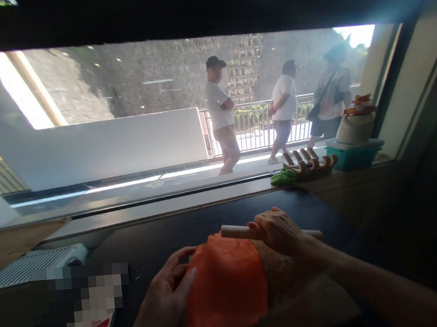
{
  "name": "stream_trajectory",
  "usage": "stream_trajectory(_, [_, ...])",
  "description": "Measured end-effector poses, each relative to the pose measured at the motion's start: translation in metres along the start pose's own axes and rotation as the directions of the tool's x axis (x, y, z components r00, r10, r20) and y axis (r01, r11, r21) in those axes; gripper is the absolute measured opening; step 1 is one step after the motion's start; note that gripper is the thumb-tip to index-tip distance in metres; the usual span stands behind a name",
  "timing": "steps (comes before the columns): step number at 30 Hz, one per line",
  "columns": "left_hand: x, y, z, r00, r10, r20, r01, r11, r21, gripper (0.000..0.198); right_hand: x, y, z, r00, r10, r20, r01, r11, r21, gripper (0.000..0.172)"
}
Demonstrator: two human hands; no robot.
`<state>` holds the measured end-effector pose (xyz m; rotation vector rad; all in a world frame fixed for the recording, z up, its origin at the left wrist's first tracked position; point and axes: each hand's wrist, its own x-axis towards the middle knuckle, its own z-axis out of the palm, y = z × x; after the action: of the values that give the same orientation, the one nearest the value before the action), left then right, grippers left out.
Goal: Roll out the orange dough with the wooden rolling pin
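Note:
A rolling pin (236, 232) lies across the far right edge of a flat orange clay-like sheet (228, 283). My right hand (279, 232) is closed around the pin's middle, and both its ends stick out. At the sheet's left edge is my left hand (171, 283), its thumb on top and its curled fingers partly hidden behind the edge; it grips the sheet there. Under the sheet, a brown board (308, 297) shows on the right. The board rests on a dark table (148, 234).
On the window sill (169, 205) stand a wooden rack (309, 162), a green cloth-like item (283, 177) and a teal box (354, 156) with a pale jar (355, 128) on it. A ridged white device (37, 266) is at left. Several people (221, 108) are outside the glass.

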<state>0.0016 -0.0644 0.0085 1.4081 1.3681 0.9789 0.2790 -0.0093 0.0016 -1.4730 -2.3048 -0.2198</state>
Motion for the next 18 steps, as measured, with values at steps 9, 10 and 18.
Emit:
stream_trajectory(9, [-0.014,0.01,-0.015,0.973,0.041,0.227,-0.061,0.995,0.082,0.059,0.02,-0.02,-0.006,0.996,-0.001,0.094,0.0,1.0,0.005,0.044])
stream_trajectory(10, [-0.014,0.013,-0.011,0.979,0.058,0.195,-0.074,0.994,0.08,0.049,0.021,-0.02,-0.007,0.996,0.004,0.093,-0.004,1.0,0.006,0.044])
stream_trajectory(18, [-0.027,-0.008,-0.003,0.921,0.22,0.322,-0.34,0.855,0.391,0.056,0.006,-0.026,-0.004,0.97,-0.121,0.209,0.116,0.993,0.036,0.036])
